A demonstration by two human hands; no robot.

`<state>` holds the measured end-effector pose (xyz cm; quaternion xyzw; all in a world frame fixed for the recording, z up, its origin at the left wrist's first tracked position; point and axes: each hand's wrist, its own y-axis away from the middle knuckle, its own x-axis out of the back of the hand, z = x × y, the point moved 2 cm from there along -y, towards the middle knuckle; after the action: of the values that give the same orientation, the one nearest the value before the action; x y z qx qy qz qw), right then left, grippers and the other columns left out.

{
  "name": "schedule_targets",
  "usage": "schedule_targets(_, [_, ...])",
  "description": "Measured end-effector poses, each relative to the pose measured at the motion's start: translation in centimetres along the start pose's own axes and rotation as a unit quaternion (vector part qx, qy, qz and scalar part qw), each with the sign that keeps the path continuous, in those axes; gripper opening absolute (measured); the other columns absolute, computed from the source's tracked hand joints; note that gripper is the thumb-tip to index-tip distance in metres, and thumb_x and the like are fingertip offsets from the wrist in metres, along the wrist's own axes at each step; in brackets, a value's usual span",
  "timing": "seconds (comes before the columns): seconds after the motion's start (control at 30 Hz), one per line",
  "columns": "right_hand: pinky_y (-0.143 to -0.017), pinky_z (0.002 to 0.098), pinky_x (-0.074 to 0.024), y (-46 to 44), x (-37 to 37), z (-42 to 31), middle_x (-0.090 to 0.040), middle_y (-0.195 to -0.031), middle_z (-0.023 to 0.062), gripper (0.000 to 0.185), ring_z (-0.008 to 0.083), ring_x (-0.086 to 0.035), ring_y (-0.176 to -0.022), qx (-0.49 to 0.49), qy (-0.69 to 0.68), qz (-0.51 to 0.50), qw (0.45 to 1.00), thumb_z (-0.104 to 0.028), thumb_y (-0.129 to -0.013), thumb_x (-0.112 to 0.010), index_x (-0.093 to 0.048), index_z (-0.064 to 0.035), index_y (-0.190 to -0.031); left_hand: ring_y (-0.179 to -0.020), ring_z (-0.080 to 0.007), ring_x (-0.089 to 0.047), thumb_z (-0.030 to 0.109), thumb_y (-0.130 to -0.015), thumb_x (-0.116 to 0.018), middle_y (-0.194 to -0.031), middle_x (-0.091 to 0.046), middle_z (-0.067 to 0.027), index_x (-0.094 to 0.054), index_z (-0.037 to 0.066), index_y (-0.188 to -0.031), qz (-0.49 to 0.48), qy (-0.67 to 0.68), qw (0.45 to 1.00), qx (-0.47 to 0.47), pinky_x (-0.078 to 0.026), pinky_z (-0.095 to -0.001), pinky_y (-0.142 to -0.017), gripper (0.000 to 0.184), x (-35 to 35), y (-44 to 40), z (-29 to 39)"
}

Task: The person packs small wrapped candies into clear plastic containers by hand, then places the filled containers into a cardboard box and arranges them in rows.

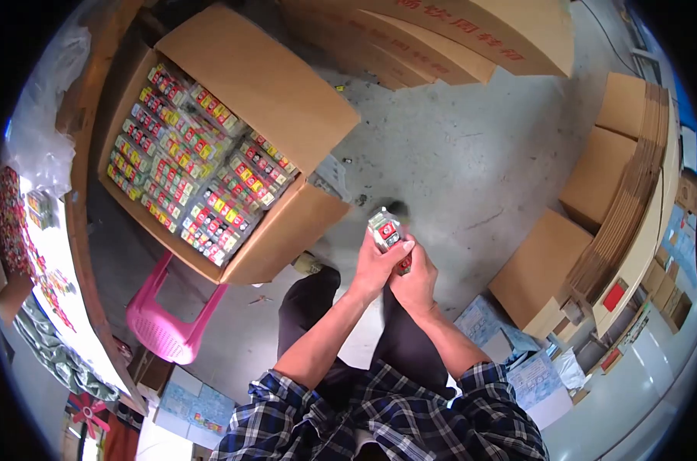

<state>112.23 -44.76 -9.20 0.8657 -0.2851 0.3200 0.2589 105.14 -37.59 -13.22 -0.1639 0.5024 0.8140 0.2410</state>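
Both hands meet in front of my body, around a small clear pack (384, 227) with red, white and green pieces inside. My left hand (373, 265) is closed on the pack from the left, its thumb lying across the front. My right hand (416, 280) is wrapped round the pack's lower right part, where a bit of red and green shows between the hands. To the left, an open cardboard box (287, 230) holds rows of similar clear packs (172, 177) with red, yellow, green and black pieces.
A pink plastic stool (164, 330) stands below the box. Flat cartons (471, 31) lean at the top. Stacked cardboard (602, 177) is at the right. A white table (79, 315) with small red pieces is at the far left. Blue-white boxes (195, 403) sit lower left.
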Motion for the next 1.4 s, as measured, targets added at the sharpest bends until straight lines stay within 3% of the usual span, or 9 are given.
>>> schedule_targets(0.37, [-0.077,0.0389,-0.0564,-16.5,0.1,14.6,-0.069,-0.111,0.0181,0.046,0.0332,-0.071,-0.089,0.126,-0.02,-0.259,0.957,-0.007,-0.078,-0.078,-0.065,-0.0024,-0.122,-0.102,-0.0185,-0.066,0.01,-0.089,-0.075,-0.116,-0.065,-0.0099,-0.047,0.004,-0.133,-0.021,0.065,0.998,-0.004,-0.056,-0.0361,-0.088,0.053,4.5,-14.5,-9.3])
schedule_targets(0.47, [-0.074,0.0354,-0.0572,-24.0,-8.9,20.0,-0.071,-0.11,0.015,0.033,0.0292,-0.072,-0.082,0.172,0.043,-0.261,0.949,-0.003,-0.082,-0.071,-0.071,-0.0059,-0.115,-0.105,-0.0214,-0.066,0.009,-0.089,-0.073,-0.12,-0.064,-0.0131,-0.046,0.003,-0.136,-0.006,0.07,0.997,0.011,-0.057,-0.0395,-0.089,0.055,7.3,-16.4,-12.0])
schedule_targets(0.63, [-0.075,0.0446,-0.0598,-27.2,-26.0,23.0,-0.066,-0.123,0.0119,0.047,0.033,-0.071,-0.096,0.379,0.081,-0.269,0.882,-0.004,-0.084,-0.06,-0.062,-0.0141,-0.13,-0.097,-0.0184,-0.067,0.009,-0.088,-0.074,-0.117,-0.066,-0.0117,-0.049,0.003,-0.129,0.019,0.065,0.997,0.023,-0.058,-0.0368,-0.085,0.048,12.5,-18.9,-16.0])
schedule_targets(0.7, [-0.076,0.0449,-0.0604,-26.8,-29.5,22.4,-0.064,-0.122,0.012,0.048,0.0336,-0.07,-0.099,0.422,0.213,-0.381,0.795,-0.007,-0.086,-0.058,-0.059,-0.017,-0.133,-0.093,-0.0163,-0.068,0.01,-0.087,-0.075,-0.114,-0.067,-0.0103,-0.052,0.003,-0.124,0.025,0.067,0.997,0.017,-0.058,-0.0345,-0.083,0.044,14.3,-19.8,-17.4])
schedule_targets(1.0, [-0.071,0.0455,-0.0607,-28.8,-34.1,25.7,-0.065,-0.105,0.0139,0.03,0.0342,-0.07,-0.094,0.573,0.119,-0.369,0.722,-0.011,-0.086,-0.06,-0.065,-0.0128,-0.115,-0.095,-0.0205,-0.069,0.008,-0.09,-0.071,-0.109,-0.069,-0.012,-0.059,0.0,-0.123,0.018,0.038,0.999,0.001,-0.058,-0.0365,-0.084,0.036,15.2,-23.6,-19.6])
schedule_targets(1.13, [-0.071,0.0412,-0.0605,-28.6,-33.6,26.5,-0.066,-0.104,0.0145,0.028,0.0321,-0.069,-0.089,0.566,0.25,-0.359,0.699,-0.007,-0.08,-0.061,-0.065,-0.0098,-0.107,-0.092,-0.0197,-0.07,0.009,-0.09,-0.071,-0.101,-0.071,-0.01,-0.063,0.0,-0.119,0.054,0.048,0.997,-0.022,-0.057,-0.0337,-0.081,0.031,14.8,-23.1,-19.2])
schedule_targets(1.23, [-0.072,0.0438,-0.0595,-29.5,-33.7,27.7,-0.066,-0.106,0.0161,0.025,0.0331,-0.069,-0.088,0.533,0.275,-0.331,0.729,-0.01,-0.078,-0.062,-0.067,-0.008,-0.103,-0.092,-0.0194,-0.07,0.009,-0.09,-0.072,-0.101,-0.071,-0.0098,-0.063,0.0,-0.12,0.048,0.035,0.998,-0.001,-0.057,-0.0329,-0.08,0.032,14.8,-22.8,-19.8])
schedule_targets(1.3, [-0.073,0.0473,-0.0582,-33.2,-32.7,26.1,-0.066,-0.114,0.0172,0.026,0.0386,-0.067,-0.085,0.432,0.207,-0.274,0.834,-0.014,-0.08,-0.063,-0.068,-0.008,-0.104,-0.093,-0.0193,-0.07,0.008,-0.089,-0.072,-0.107,-0.07,-0.0107,-0.059,0.0,-0.124,0.044,0.026,0.999,0.003,-0.057,-0.0336,-0.081,0.038,14.8,-22.6,-19.9])
schedule_targets(1.4, [-0.071,0.049,-0.0568,-40.3,-31.5,23.6,-0.069,-0.09,0.0182,0.013,0.0389,-0.068,-0.083,0.495,0.065,-0.053,0.865,-0.013,-0.078,-0.065,-0.072,-0.0077,-0.088,-0.093,-0.0192,-0.07,0.008,-0.089,-0.073,-0.112,-0.069,-0.0112,-0.056,0.0,-0.128,0.045,0.035,0.998,-0.006,-0.057,-0.034,-0.082,0.043,14.7,-22.9,-20.0])
